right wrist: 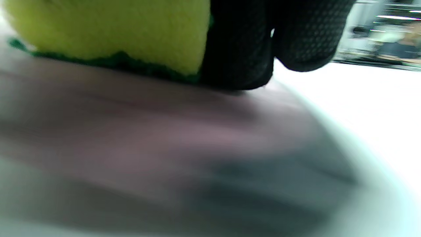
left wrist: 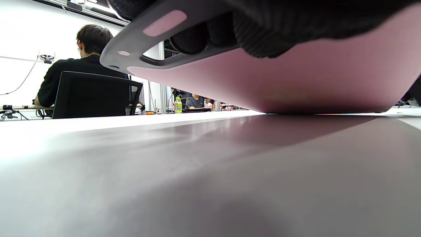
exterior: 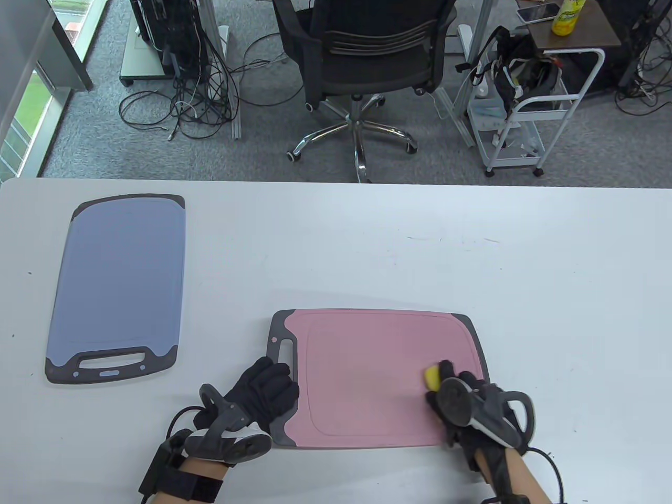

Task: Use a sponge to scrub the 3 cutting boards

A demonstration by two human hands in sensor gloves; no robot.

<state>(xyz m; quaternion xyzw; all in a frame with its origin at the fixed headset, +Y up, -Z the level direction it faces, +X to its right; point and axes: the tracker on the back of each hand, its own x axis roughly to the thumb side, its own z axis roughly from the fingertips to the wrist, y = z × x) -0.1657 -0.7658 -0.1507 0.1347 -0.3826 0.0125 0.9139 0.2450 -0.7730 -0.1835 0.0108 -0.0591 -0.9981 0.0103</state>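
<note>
The blue cutting board [exterior: 116,286] lies flat at the table's [exterior: 420,252] far left, well apart from the rest. My left hand [exterior: 262,394] grips the pink cutting board [exterior: 367,378] at its handle end, tilting that end off the table (left wrist view). My right hand [exterior: 462,399] clasps the sponge [exterior: 432,377] against the board's right edge. Only 2 boards are visible; the right wrist view is blurred.

One cutting board [exterior: 367,378] is lying on the tabletop [exterior: 472,252] between both hands. The sponge [exterior: 432,378] is sitting under the right hand [exterior: 462,399], while another board [exterior: 118,286] is lying beyond the left hand [exterior: 257,394].
</note>
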